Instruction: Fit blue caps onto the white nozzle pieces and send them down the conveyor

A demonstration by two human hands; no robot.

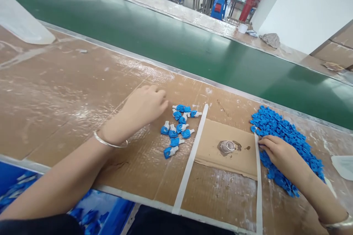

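Observation:
My left hand (146,104) hovers over the table with its fingers curled down; whatever they hold is hidden. To its right lie several small blue-and-white plastic parts (173,131) in a loose group. My right hand (278,150) is at the left edge of a large heap of small blue plastic pieces (286,132). Its thumb and fingers are pinched together beside a white strip (258,191), and I cannot make out what is between them. Between the hands, a small clear round cup (227,146) stands on a flat piece of cardboard (220,128).
Another white strip (190,161) crosses the table left of the cardboard. A green conveyor belt (165,40) runs behind the table. Blue bins (118,209) with blue-and-white parts sit below the front edge. White plastic pieces (24,22) project at far left and right.

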